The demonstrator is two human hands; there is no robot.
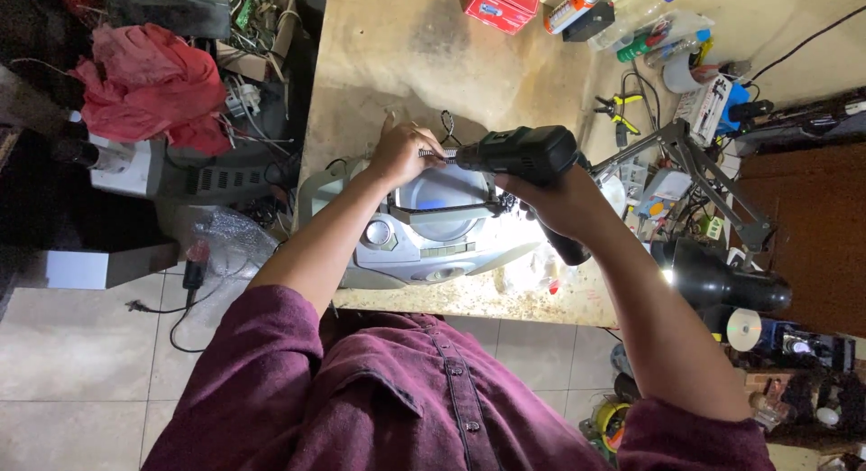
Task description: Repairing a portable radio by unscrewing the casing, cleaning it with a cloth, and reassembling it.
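Maroon shirt (397,408) nearest — silver stereo (424,241) on worn workbench (424,56).

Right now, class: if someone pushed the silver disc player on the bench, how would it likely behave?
The silver disc player would probably slide, not roll: its base looks broad and flat. Its rounded plastic shell is likely light, perhaps slippery. Part of it overhangs the bench edge, so it might tip.

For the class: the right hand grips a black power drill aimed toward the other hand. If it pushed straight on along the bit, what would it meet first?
Probably the left hand, whose fingers pinch the bit's tip above the silver CD player. Depth is unclear.
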